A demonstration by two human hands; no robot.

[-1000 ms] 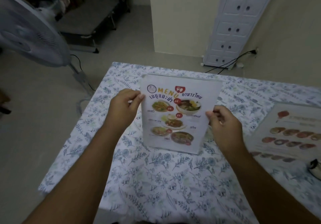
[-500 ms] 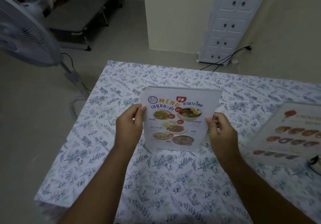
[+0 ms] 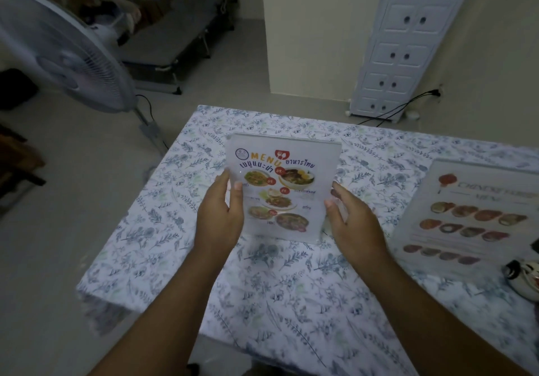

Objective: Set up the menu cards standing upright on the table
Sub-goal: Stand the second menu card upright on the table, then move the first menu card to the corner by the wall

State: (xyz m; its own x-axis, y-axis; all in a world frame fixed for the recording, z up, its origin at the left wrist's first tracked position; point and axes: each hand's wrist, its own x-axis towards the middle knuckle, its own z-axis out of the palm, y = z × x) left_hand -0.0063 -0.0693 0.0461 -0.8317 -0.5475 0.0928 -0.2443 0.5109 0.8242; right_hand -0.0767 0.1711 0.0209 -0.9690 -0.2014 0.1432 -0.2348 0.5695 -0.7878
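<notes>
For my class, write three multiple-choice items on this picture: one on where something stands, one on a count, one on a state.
1. Where is the fan?
A. Beyond the table's left edge
B. On the table
C. Under the table

2. How many menu cards show on the table?
A. One
B. Two
C. Four

3. How is the Thai menu card held?
A. Lying flat
B. Upright, between both hands
C. Folded shut

Key: 1 A, it stands on the floor at left. 2 B, the Thai card plus the second menu card at right. 3 B, the left hand and right hand flank its side edges.
</notes>
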